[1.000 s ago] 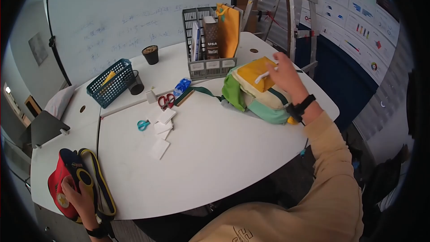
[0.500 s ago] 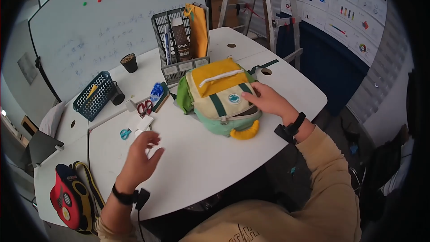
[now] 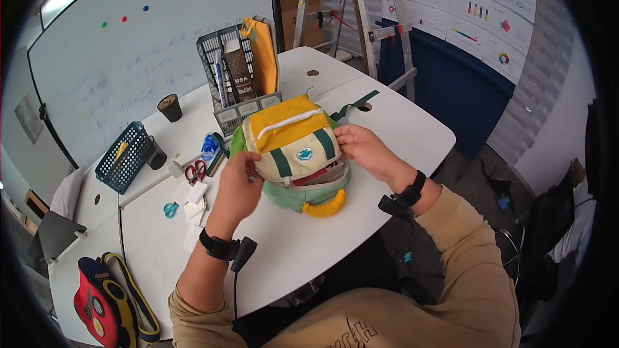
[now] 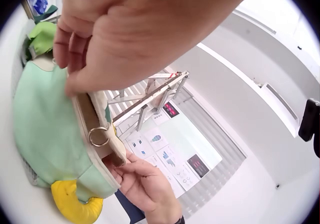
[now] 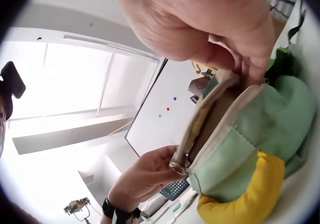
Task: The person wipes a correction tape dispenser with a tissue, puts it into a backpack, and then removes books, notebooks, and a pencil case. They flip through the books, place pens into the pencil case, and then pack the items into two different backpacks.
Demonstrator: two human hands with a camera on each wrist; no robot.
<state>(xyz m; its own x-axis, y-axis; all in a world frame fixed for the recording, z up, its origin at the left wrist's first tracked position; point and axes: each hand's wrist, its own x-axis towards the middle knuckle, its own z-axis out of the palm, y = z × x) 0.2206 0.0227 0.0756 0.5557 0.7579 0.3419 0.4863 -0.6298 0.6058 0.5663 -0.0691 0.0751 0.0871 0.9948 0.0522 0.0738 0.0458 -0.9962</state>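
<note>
A cream, yellow and mint backpack [image 3: 293, 173] lies on the white table, its zipped top gaping along the near side. My left hand [image 3: 238, 187] pinches the flap at the left end of that opening. On the opposite end, my right hand [image 3: 367, 151] grips the flap's edge, thumb and fingertips curled at the zip. Something reddish [image 3: 320, 174] shows inside the gap. A padded yellow handle [image 5: 245, 204] sticks out below the zip in the right wrist view. A metal ring [image 4: 98, 137] hangs at the flap in the left wrist view.
Left of the backpack lie red scissors [image 3: 195, 171], teal scissors [image 3: 170, 210], white cards [image 3: 195, 194] and a blue packet [image 3: 210, 146]. Behind stands a grey file rack [image 3: 248, 106]. A teal basket [image 3: 122, 167] and a red-and-navy bag [image 3: 97, 303] are farther left.
My left hand has left the red-and-navy bag and moved right to the backpack. The backpack has been pulled nearer and turned. Its opening now gapes between both hands.
</note>
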